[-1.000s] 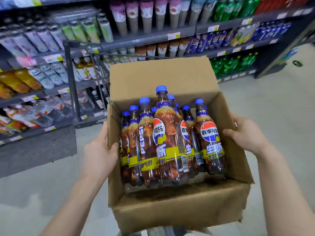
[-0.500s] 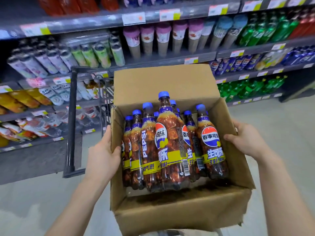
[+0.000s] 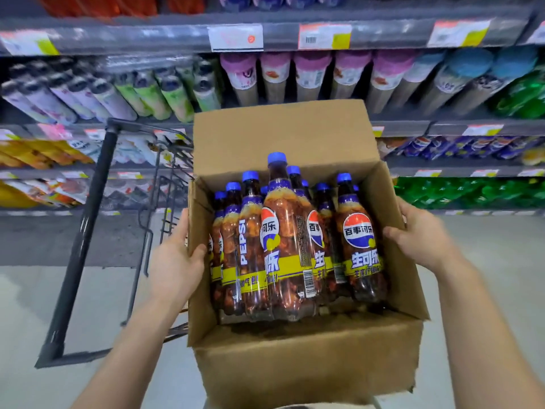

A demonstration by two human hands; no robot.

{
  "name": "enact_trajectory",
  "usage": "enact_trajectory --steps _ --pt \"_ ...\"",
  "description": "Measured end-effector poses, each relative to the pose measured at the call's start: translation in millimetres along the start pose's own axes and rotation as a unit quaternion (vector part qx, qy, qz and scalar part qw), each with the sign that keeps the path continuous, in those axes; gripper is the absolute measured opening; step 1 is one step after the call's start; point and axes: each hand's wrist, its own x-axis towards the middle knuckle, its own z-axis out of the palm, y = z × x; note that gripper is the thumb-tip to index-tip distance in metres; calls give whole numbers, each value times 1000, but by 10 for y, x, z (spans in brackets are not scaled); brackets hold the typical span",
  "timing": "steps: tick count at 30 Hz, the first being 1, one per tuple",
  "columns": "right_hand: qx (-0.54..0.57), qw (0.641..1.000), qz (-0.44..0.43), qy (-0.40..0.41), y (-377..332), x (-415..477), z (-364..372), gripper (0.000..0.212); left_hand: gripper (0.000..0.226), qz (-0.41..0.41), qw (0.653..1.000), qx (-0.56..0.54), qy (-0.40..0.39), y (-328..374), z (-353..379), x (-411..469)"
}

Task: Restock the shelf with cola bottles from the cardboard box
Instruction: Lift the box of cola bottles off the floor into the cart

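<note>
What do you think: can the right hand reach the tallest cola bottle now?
Probably yes: the cardboard box is open and the tallest cola bottle pokes above the other bottles, but the right hand must first release the box.

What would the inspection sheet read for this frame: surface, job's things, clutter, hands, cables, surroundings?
Surface: no worktop seen; pale floor below.
Job's things: open cardboard box, far flap up, holding blue-capped cola bottles standing together.
Clutter: nothing seen.
Hands: left hand and right hand grip the box's side walls, thumbs over the rims.
Cables: nothing seen.
Surroundings: black cart frame at left; drink shelves with price tags behind.
</note>
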Motion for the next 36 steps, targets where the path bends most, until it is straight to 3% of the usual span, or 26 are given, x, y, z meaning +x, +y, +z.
enact_trajectory --steps 7,16,21,28,36 --pt "31 999 20 -35 133 611 141 67 81 -25 1000 -3 -18 61 401 477" --pt "-18 998 47 -43 407 1148 723 66 78 -72 995 -12 -74 -274 1096 887" --pt "-25 993 99 -54 689 1290 1145 69 80 -55 994 -21 -94 -512 1523 1027" --pt "3 986 156 -63 1050 1452 1679 62 83 -103 983 -39 -150 -803 2191 1156" --pt "19 979 188 -73 1449 1626 2165 59 76 -125 979 -40 -153 -1130 2873 1166"
